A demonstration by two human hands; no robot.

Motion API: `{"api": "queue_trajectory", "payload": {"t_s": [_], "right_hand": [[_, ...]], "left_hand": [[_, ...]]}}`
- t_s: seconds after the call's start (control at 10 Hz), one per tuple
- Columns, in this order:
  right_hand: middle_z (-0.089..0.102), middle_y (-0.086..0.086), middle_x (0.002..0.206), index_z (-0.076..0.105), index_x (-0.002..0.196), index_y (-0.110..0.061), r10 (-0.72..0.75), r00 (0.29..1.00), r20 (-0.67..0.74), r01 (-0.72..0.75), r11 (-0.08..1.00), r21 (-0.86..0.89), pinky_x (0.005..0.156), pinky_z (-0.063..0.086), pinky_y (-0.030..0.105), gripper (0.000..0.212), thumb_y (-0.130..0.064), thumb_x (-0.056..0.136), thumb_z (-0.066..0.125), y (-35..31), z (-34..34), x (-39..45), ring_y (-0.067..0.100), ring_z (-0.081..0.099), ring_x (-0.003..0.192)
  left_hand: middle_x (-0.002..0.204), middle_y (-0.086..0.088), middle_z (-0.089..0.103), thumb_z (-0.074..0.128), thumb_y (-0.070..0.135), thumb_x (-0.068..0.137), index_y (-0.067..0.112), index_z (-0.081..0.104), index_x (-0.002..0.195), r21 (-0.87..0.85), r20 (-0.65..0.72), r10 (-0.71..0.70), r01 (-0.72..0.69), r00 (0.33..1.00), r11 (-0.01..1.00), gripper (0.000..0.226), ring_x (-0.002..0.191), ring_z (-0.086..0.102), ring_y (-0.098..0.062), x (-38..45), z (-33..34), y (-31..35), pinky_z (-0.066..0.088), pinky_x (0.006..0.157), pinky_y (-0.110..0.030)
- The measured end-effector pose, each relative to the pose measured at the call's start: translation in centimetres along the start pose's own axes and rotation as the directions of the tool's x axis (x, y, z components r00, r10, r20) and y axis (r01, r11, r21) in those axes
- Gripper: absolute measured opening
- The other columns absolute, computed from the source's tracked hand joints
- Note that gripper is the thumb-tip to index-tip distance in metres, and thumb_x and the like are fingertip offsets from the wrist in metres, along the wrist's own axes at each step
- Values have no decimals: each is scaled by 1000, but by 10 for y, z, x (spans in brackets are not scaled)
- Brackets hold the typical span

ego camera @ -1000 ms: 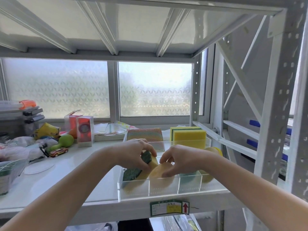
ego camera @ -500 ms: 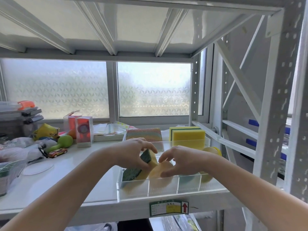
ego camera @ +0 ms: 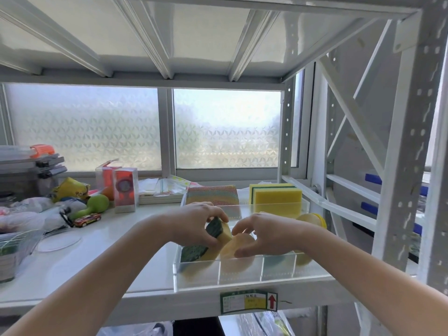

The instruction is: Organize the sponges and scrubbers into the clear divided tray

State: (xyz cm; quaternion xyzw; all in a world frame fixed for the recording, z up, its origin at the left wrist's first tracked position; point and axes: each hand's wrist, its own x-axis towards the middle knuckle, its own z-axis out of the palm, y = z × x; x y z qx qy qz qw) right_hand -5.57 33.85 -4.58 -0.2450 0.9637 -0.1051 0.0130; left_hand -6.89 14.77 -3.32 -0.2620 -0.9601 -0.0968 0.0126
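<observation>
Sponges and scrubbers are mostly in the clear tray (ego camera: 197, 275) already, which sits at the front right of the white shelf (ego camera: 109, 241). At the back of the tray a knitted scrubber (ego camera: 212, 195) and a stack of yellow sponges (ego camera: 276, 200) stand on edge. The left hand (ego camera: 194, 225) pinches a green-and-yellow sponge (ego camera: 219, 230) above the front left compartment, where another green-backed sponge (ego camera: 192, 252) leans. The right hand (ego camera: 266, 235) curls loosely over a round tan sponge (ego camera: 238, 246) in the middle front compartment, fingertips touching it; whether it grips I cannot tell. A yellow round piece (ego camera: 312, 220) sits at the tray's right end. I judge the job nearly done: seating these two sponges seems to be what remains. No loose sponges show among the clutter on the left.
</observation>
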Motion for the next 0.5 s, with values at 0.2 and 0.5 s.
{"api": "queue_trajectory", "payload": {"t_s": [0.2, 0.5], "right_hand": [[55, -4, 133, 50, 135, -21, -20, 999, -40, 22, 999, 36, 98, 41, 23, 57, -45, 85, 63, 1, -7, 1, 10, 52, 119], [57, -2, 133, 51, 133, -19, -24, 982, -187, 30, 999, 34, 91, 39, 19, 58, -43, 82, 67, -9, -28, -4, 10, 54, 117]], "left_hand": [[130, 7, 49, 63, 51, 78, 35, 48, 128, -46, -18, -7, 6, 1000, 999, 55, 117, 47, -9, -4, -4, 2, 43, 98, -29], [141, 4, 44, 49, 49, 88, 30, 44, 133, -32, -144, -75, 71, 987, 997, 49, 125, 42, -13, -27, -22, 5, 30, 93, -22]]}}
